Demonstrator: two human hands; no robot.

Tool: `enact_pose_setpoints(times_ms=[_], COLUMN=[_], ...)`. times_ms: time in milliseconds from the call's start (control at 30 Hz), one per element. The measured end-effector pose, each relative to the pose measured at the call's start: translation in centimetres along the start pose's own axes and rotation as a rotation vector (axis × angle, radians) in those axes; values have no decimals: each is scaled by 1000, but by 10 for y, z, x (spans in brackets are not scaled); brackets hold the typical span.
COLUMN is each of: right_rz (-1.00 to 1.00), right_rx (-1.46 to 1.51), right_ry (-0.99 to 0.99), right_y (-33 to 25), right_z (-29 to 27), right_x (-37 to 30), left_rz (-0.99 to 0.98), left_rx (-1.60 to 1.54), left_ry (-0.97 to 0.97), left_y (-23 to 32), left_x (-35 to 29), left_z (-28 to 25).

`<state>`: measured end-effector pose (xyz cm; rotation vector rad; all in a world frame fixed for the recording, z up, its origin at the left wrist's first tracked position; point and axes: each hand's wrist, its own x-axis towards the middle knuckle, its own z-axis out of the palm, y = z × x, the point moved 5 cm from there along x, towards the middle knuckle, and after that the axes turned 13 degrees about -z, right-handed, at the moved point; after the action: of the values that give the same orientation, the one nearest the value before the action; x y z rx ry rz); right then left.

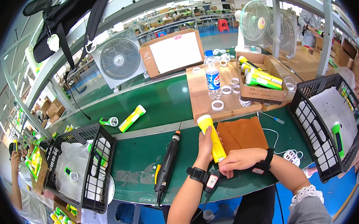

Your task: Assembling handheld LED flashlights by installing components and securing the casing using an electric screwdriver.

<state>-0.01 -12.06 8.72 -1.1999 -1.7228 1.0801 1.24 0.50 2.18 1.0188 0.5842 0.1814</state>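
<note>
A yellow flashlight point(215, 141) with a white head is held at a slant over the green bench. My left hand point(205, 146) is wrapped around its body from the left. My right hand point(241, 160) is closed, its bent fingers at the flashlight's tail end; what the fingertips cover there is hidden. Just right of the flashlight lies an orange-brown cloth point(244, 134), near my right hand. A black electric screwdriver point(167, 167) lies to the left of my left hand. Farther back, a yellow-and-green flashlight point(132, 118) and a green one with a clear head point(109, 121) rest apart.
Black crates stand left point(95, 201) and right point(313, 133), each holding flashlight pieces. A wooden board point(199, 95) carries a bottle point(213, 79), several white rings and a carton point(265, 97) of flashlights. A white cable point(276, 137) trails at the right. Fans stand behind.
</note>
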Motion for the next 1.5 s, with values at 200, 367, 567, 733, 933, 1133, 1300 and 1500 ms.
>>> enact_pose_setpoints(times_ms=[200, 367, 567, 733, 933, 1133, 1300, 1500], right_rz=[-293, 0, -23, 166, 401, 743, 670, 12], right_rx=[-856, -780, -929, -787, -1185, -865, -978, -982], right_ry=[273, 250, 467, 781, 1156, 884, 971, 1236], right_y=[-13, -3, 3, 12, 43, 73, 78, 8], right_z=[-26, -32, -38, -55, -121, -137, -141, -113], right_x=[-15, -12, -16, -35, -123, -122, -129, -95], left_rz=[-111, 37, 314, 213, 95, 57, 43, 109], left_rx=[-260, -237, -199, 65, 71, 121, 101, 296], left_ry=[-91, -58, -189, -155, -160, -154, -204, -145], left_y=[-9, 15, 19, 9, 8, 2, -7, 2], left_x=[8, 3, -9, -20, -25, -24, -14, -28], left_z=[-3, -1, 11, 26, 32, 30, 29, 35])
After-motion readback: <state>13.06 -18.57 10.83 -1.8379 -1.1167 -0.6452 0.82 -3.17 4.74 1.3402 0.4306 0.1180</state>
